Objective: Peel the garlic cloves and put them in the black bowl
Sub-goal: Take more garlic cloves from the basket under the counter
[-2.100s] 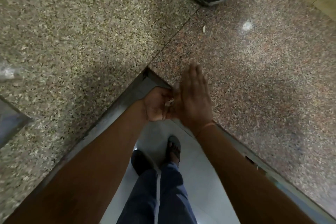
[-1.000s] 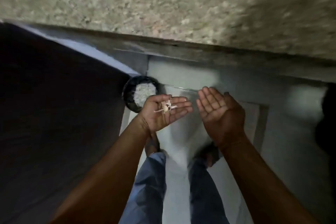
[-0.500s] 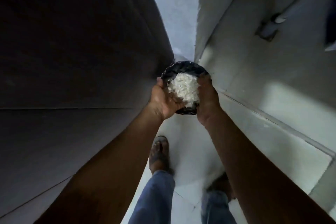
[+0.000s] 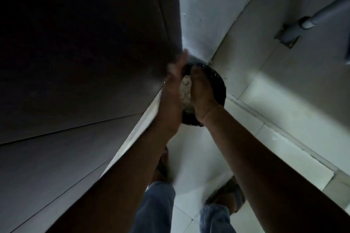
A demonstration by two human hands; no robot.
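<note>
The 2 hands are meeting just above the centre of the frame. The left hand (image 4: 173, 91), blurred, is holding its fingers straight and together beside the left rim of a round black container (image 4: 217, 85). The right hand (image 4: 202, 92) is lying back-up over the pale flakes (image 4: 184, 91) heaped inside, and I cannot tell whether its fingers are gripping any. The container is sitting between and beneath both hands.

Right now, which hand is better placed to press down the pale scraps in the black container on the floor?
Right, probably. The right hand lies over the pale scraps inside the black container; the left hand is blurred, beside the rim.
</note>
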